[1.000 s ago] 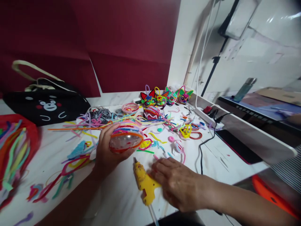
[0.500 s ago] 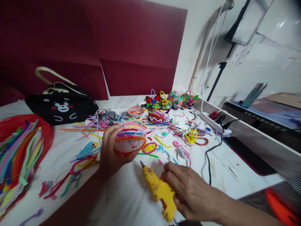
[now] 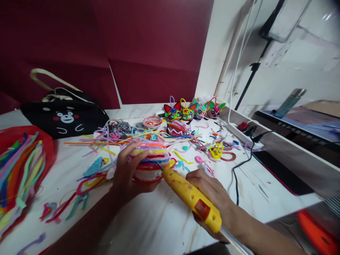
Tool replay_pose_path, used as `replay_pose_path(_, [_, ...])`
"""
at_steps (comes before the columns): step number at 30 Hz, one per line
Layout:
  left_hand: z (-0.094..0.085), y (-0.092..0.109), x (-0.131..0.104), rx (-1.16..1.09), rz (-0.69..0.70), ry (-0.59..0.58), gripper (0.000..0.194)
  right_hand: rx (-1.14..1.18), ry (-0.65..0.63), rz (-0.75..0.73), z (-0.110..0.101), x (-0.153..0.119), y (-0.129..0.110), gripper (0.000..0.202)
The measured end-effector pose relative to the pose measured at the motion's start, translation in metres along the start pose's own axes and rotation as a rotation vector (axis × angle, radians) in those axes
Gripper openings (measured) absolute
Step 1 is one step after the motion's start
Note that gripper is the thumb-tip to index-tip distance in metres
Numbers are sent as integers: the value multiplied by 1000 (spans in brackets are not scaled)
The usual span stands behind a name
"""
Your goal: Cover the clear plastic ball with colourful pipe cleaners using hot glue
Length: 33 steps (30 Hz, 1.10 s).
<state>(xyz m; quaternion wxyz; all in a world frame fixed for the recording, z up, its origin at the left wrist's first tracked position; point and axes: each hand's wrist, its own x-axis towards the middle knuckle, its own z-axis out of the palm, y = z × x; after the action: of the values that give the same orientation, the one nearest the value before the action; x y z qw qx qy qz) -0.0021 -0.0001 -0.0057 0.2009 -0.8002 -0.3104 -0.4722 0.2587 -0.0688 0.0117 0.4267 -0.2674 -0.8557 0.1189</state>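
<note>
Yellow glue gun and striped ball fill hands angled inward.

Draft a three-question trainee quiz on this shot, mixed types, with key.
1. Multiple choice. What does the right hand hold?
a) the bottle
b) the yellow glue gun
c) the power strip

2. True or false: the left hand is gripping the black bag.

3. Count. How many eared ornaments stand in the row at the back of the table?

Key:
1. b
2. False; it holds the striped round piece.
3. Four
</note>
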Motion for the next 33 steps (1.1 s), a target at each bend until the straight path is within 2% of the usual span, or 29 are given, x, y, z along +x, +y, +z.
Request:
replay_pose_path(4, [0,0,-1,19,-4,-6,80,48,4,38,6,-6,5,22])
replay_pose_path(9, [0,1,-1,11,11,3,80,56,1,44,10,-8,7,20])
replay_pose_path(15, [-1,2,0,4,27,-4,77,27,10,36,11,-8,8,19])
replay_pose_path(22, [-2,3,1,13,21,-7,72,2,14,60,9,-9,5,5])
replay_pose_path(27, [0,3,1,20,26,30,77,-12,23,68,6,-10,3,5])
replay_pose_path(33, [-1,2,-2,28,9,19,81,-82,36,76,6,-14,4,6])
